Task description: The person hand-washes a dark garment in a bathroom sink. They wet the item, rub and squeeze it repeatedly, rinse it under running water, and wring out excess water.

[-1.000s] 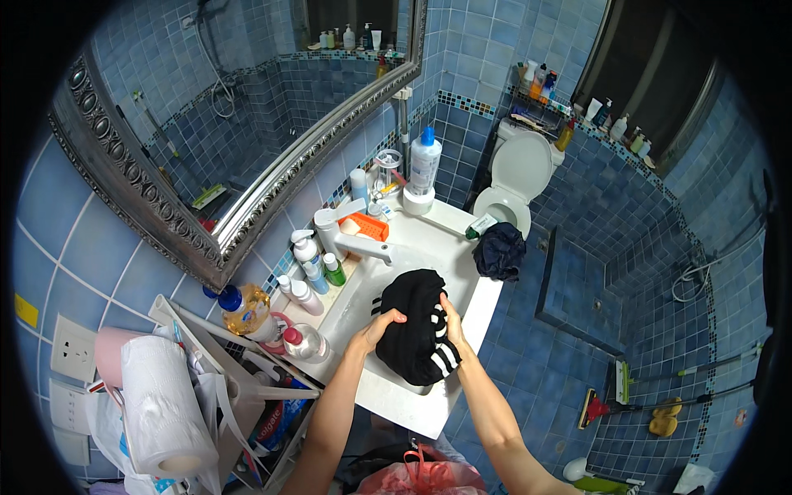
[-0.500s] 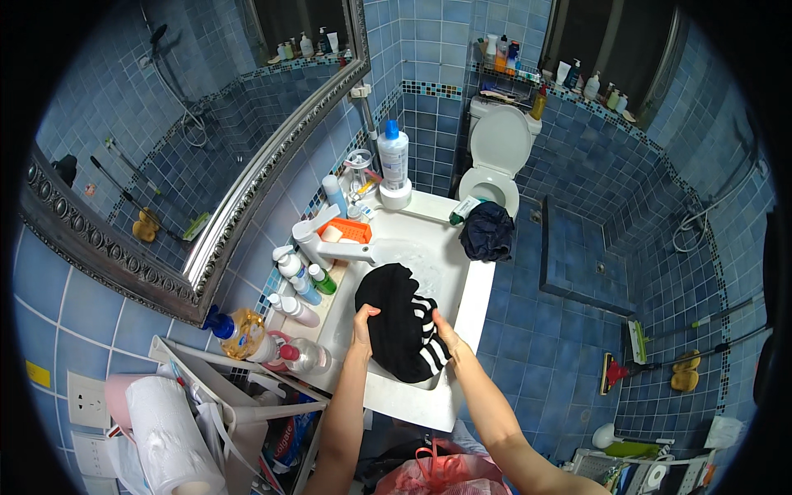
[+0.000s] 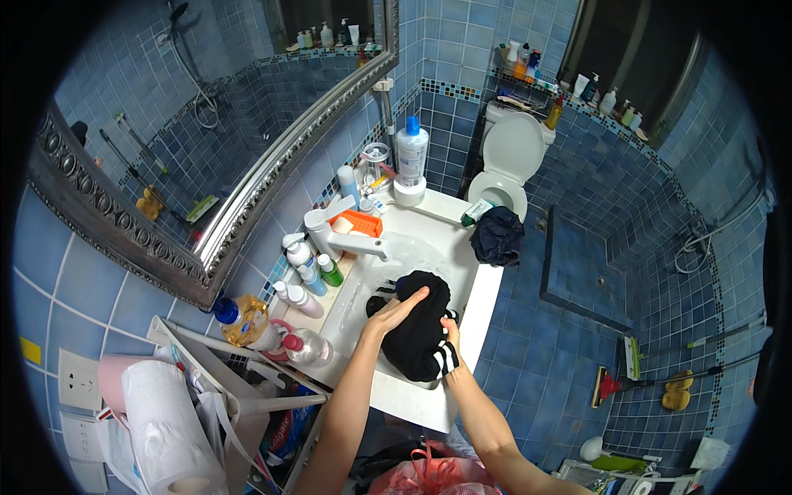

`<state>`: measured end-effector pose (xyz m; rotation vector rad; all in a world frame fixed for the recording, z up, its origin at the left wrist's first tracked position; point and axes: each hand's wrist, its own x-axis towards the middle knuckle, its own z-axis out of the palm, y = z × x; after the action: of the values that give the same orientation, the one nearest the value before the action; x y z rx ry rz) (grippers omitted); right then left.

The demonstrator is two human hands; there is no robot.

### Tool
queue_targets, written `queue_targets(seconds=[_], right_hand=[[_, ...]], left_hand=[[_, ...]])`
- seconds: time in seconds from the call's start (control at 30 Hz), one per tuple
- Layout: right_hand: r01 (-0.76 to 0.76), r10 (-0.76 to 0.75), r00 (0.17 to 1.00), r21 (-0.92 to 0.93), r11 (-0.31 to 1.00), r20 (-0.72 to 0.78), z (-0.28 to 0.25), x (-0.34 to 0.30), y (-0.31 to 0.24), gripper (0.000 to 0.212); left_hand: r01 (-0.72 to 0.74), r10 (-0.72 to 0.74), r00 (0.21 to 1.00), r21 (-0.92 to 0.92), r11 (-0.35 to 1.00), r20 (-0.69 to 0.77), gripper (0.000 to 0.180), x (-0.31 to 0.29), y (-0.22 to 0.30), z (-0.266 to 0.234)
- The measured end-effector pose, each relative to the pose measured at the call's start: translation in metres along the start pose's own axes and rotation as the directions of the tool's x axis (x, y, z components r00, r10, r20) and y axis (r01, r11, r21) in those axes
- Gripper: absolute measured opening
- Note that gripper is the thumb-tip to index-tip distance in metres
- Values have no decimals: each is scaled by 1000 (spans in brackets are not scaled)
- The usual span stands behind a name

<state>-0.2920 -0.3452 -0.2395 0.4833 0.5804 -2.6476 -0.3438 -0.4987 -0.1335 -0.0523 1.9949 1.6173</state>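
A bunched black knit garment with white stripes (image 3: 419,330) lies over the near part of the white sink (image 3: 474,301), partly down in the basin. My left hand (image 3: 398,313) is on its upper left side, fingers stretched along the cloth and thumb hidden, gripping a fold. At the lower right, my right hand (image 3: 451,342) holds the garment by its striped part, thumb on top and the other fingers hidden. Shallow water shows under the white faucet (image 3: 351,239), whose spout points over the basin just beyond the cloth.
A dark bundled cloth (image 3: 497,237) and a green-and-white tube (image 3: 476,212) rest on the sink's far right edge. Along the left rim stand several bottles, an orange soap dish (image 3: 357,223) and a clear red-capped bottle (image 3: 307,346). A white shelf rack (image 3: 247,396) stands lower left.
My left hand has turned over and shifted right, across the top of the garment. The garment is bunched narrower, with striped folds now at its left too. The view has shifted slightly.
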Motion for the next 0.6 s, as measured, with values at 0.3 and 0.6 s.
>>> queue_targets(seconds=[0.3,0.6], right_hand=[[-39,41,999,69,997,-20,5,-10,-11,52],[-139,144,985,-57,989,91,43,-22,-39,52]], left_hand=[[51,-28,992,181,982,-126,75,2,-1,12],[-49,-77,980,-596,802,-184,93,11,-47,5]])
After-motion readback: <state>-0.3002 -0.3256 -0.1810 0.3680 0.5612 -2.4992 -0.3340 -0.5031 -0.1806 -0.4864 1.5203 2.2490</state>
